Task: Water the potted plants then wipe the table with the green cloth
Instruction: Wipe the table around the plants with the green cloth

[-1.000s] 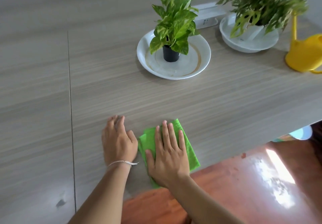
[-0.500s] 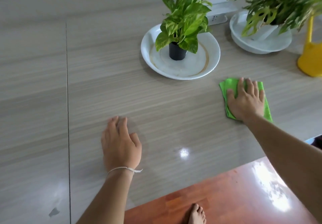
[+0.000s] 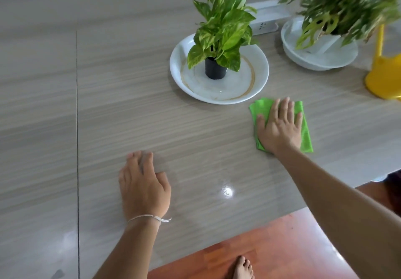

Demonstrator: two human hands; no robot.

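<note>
Change: a second ago the green cloth [image 3: 306,131] lay at the near edge beside the left hand; half a second ago it was out to the right, and it now sits slightly closer to the plate.
Floor [image 3: 249,255]: glossy red-brown boards, with a bare foot [image 3: 242,268] at the bottom edge.
Left hand [image 3: 144,186]: unmoved, palm down on the tabletop [image 3: 108,105], fingers relaxed, nothing in its grip; a thin white string circles the wrist.
Tabletop: smooth laminate with pale streaked wood grain, one dark seam at the left, a bright glint near the middle.
Right hand [image 3: 280,127]: flat on the cloth with fingers straight and spread, pressing rather than clutching.
Green cloth: soft bright folded rectangle, just beside the plate's near rim.
Plate [image 3: 219,93]: round, white, shallow, with a thin tan ring.
Potted plant [image 3: 221,29]: small black pot, glossy variegated leaves.
Second plant [image 3: 345,3]: holed leaves (blurred), standing in a white bowl [image 3: 319,59].
Watering can [image 3: 384,77]: yellow plastic, cut off at the right.
Power strip [image 3: 265,24]: white, farthest back.
</note>
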